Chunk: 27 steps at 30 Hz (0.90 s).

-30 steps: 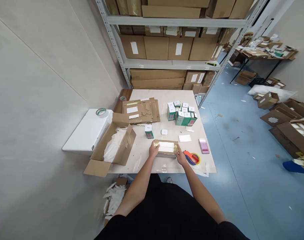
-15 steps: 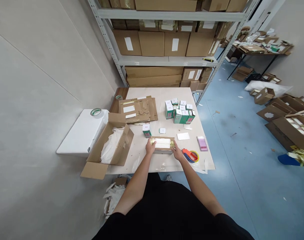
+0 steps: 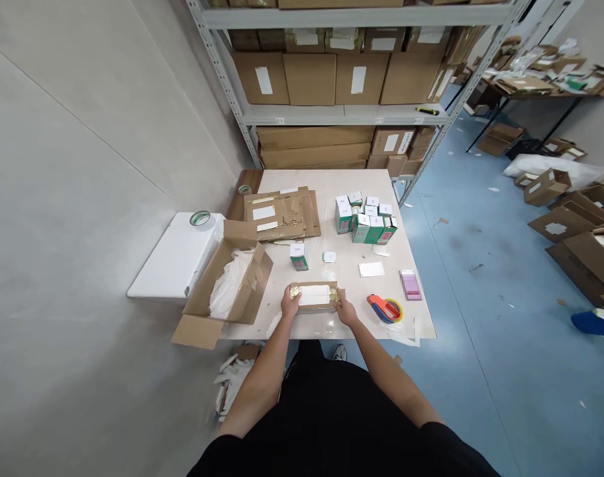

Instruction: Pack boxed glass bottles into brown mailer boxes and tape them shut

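Observation:
Near the front edge of the table, my left hand and my right hand grip a small cardboard box by its two ends. White labels and shiny tape cover its top. Beyond it stand a green-and-white carton and a small white item. Right of my right hand lies an orange-and-blue tape dispenser beside a yellow ring. A white card and a purple pack rest farther right.
An open carton with white wrapping stands left, beside a white box topped by a tape roll. Flattened cardboard and several green-and-white cartons occupy the table's far part. Shelving with boxes rises behind.
Both hands have brought the cardboard box a little left and closer to my body. My view has shifted slightly; the other things on the table stay in place.

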Each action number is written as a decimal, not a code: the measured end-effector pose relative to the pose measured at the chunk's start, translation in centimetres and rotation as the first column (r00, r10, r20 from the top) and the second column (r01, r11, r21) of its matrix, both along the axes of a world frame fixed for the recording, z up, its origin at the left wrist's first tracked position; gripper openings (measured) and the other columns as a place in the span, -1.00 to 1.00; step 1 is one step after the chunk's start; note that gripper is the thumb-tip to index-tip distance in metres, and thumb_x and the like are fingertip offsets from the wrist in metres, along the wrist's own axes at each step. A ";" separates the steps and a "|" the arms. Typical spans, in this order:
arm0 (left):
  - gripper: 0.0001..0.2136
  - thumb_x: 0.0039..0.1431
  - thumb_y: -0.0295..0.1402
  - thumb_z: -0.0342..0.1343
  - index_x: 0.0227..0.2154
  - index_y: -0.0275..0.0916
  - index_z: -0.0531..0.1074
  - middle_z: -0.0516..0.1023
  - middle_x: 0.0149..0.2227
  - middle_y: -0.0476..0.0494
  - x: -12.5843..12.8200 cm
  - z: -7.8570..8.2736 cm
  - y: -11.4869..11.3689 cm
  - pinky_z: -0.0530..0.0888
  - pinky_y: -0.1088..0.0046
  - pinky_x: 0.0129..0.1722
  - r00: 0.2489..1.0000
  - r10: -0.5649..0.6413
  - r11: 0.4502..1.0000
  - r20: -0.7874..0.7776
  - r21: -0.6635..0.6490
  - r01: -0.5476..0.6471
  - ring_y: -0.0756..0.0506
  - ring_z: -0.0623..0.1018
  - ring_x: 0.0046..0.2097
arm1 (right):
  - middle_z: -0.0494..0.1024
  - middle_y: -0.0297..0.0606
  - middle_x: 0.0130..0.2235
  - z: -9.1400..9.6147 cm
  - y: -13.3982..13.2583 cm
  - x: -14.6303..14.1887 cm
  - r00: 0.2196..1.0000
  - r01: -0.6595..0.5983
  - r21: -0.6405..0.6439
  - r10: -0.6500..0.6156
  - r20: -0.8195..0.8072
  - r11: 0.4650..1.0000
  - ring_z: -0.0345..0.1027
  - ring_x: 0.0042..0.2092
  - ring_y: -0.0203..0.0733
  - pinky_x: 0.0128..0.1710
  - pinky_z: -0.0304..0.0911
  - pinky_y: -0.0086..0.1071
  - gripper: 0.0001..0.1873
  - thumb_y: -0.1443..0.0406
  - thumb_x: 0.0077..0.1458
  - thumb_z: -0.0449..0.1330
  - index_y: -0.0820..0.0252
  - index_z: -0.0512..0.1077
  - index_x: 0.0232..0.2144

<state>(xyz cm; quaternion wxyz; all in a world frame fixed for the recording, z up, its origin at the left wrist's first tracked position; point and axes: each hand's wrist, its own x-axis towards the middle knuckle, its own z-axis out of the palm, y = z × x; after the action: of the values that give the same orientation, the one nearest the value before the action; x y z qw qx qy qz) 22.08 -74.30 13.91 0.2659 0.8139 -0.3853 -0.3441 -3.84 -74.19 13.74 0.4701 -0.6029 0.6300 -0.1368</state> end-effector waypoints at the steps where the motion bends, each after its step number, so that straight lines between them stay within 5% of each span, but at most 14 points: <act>1: -0.42 0.29 -0.25 0.17 0.34 -0.15 0.23 0.53 0.23 -0.17 -0.4 -0.5 0.5 0.41 0.39 0.16 1.000 0.008 1.000 -0.022 -0.012 -0.009 -0.19 0.53 0.21 | 0.67 -0.23 -0.24 -0.2 0.2 -0.3 1.000 0.009 -0.011 -0.009 -0.015 1.000 0.55 -0.19 0.01 -0.14 0.33 -0.27 -0.24 0.27 0.27 0.13 0.05 0.08 0.47; 4: -0.41 0.31 -0.23 0.15 0.36 -0.17 0.22 0.49 0.26 -0.21 -2.8 -1.5 0.6 0.39 0.35 0.22 0.999 -0.001 0.998 -0.051 -0.056 -0.002 -0.21 0.50 0.25 | 0.66 -0.19 -0.19 -0.5 0.0 -2.0 0.997 0.050 -0.036 -0.052 -0.049 0.998 0.55 -0.16 0.03 -0.11 0.36 -0.25 -0.28 0.28 0.26 0.12 0.06 0.15 0.44; 8: -0.40 0.32 -0.23 0.12 0.38 -0.16 0.18 0.43 0.31 -0.21 -5.8 -1.6 -1.3 0.35 0.33 0.27 0.997 -0.056 0.996 -0.047 -0.072 0.053 -0.21 0.45 0.29 | 0.57 -0.05 0.11 0.0 -0.7 -5.3 0.985 0.171 -0.178 -0.174 -0.002 0.969 0.48 0.09 0.08 0.09 0.37 -0.13 -0.27 0.27 0.21 0.10 0.14 0.18 0.41; 16: -0.36 0.34 -0.16 0.08 0.41 -0.19 0.12 0.37 0.35 -0.23 -6.8 -1.3 -3.8 0.33 0.33 0.28 0.995 -0.098 0.995 -0.030 -0.025 0.098 -0.22 0.41 0.32 | 0.36 -0.01 0.33 1.7 -0.1 -14.5 0.867 0.457 -0.191 -0.483 -0.125 0.869 0.24 0.33 0.09 0.29 0.20 -0.17 -0.27 0.27 0.15 0.10 0.25 0.24 0.37; 21: -0.35 0.31 -0.15 0.11 0.41 -0.11 0.11 0.44 0.31 -0.17 -7.0 -0.9 -4.8 0.36 0.29 0.27 0.993 -0.116 0.992 0.004 0.043 0.116 -0.24 0.44 0.30 | 0.55 -0.08 0.13 0.9 0.8 -17.5 0.881 0.434 -0.113 -0.447 -0.155 0.894 0.41 0.14 0.00 0.06 0.32 -0.30 -0.43 0.27 0.13 0.13 0.20 0.41 0.20; 27: -0.32 0.29 -0.14 0.14 0.42 -0.08 0.13 0.46 0.30 -0.16 -6.2 -0.8 -4.6 0.39 0.29 0.24 0.987 -0.155 0.979 0.042 0.138 0.148 -0.26 0.47 0.28 | 0.62 -0.11 -0.14 -2.9 1.6 -16.8 0.919 0.289 -0.036 -0.288 -0.269 0.957 0.48 -0.08 0.00 -0.13 0.32 -0.32 -0.63 0.30 0.00 0.30 0.21 0.53 -0.08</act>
<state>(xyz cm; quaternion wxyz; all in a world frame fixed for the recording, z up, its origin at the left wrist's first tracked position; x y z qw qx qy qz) 15.88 -78.90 13.15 0.1733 0.8069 -0.4292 -0.3669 -20.61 -72.54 10.83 0.3551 -0.5154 0.7707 -0.1192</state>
